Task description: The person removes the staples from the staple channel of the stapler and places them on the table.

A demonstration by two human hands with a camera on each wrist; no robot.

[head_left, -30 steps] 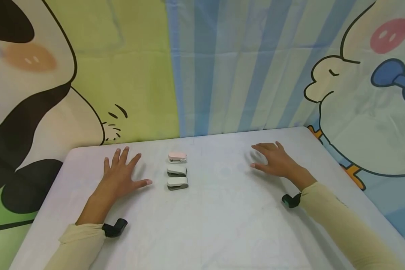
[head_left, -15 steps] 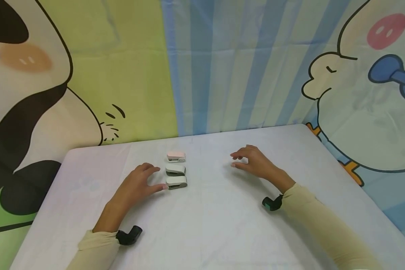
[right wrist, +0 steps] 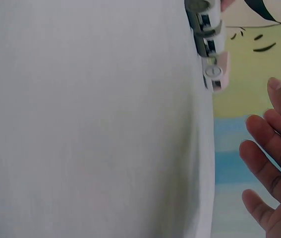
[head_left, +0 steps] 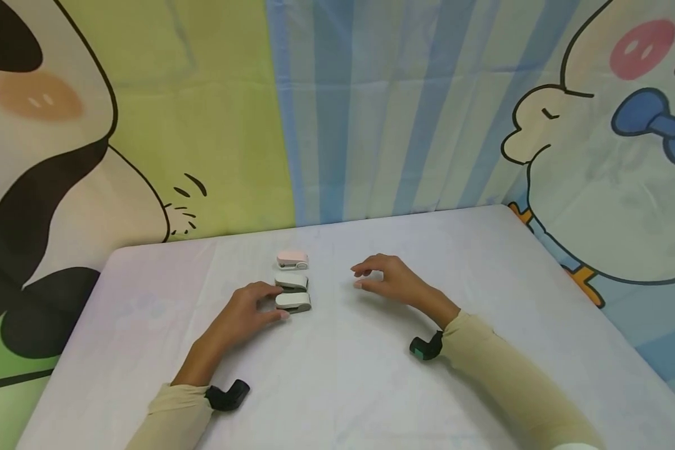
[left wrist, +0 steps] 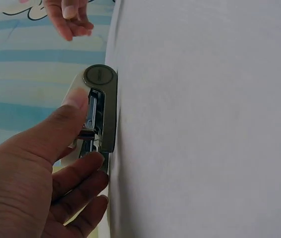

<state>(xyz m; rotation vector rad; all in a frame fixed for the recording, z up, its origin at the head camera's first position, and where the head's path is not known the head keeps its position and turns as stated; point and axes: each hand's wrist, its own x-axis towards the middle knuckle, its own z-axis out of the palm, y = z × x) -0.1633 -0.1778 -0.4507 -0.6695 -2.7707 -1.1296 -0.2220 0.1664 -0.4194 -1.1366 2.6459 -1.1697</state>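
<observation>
Three small staplers stand in a column on the white table. The far one is a pink stapler (head_left: 292, 260), the middle one a white-and-grey stapler (head_left: 291, 282), and the nearest another white-and-grey stapler (head_left: 293, 302). My left hand (head_left: 247, 317) reaches round the left end of the nearest stapler, thumb on its near side and index finger on its far side. In the left wrist view the thumb overlaps this stapler (left wrist: 109, 111), and the other fingers are loosely bent. My right hand (head_left: 394, 279) hovers right of the staplers, fingers relaxed, holding nothing.
The white table (head_left: 360, 387) backs onto a printed cloth (head_left: 365, 112) with stripes and cartoon animals. A black wrist camera (head_left: 227, 395) sits on the left wrist and another black camera (head_left: 426, 347) on the right.
My left hand has moved right from beside the staplers to straddle the nearest one, its spread fingers drawing in. My right hand has come left towards them. The staplers stay in place.
</observation>
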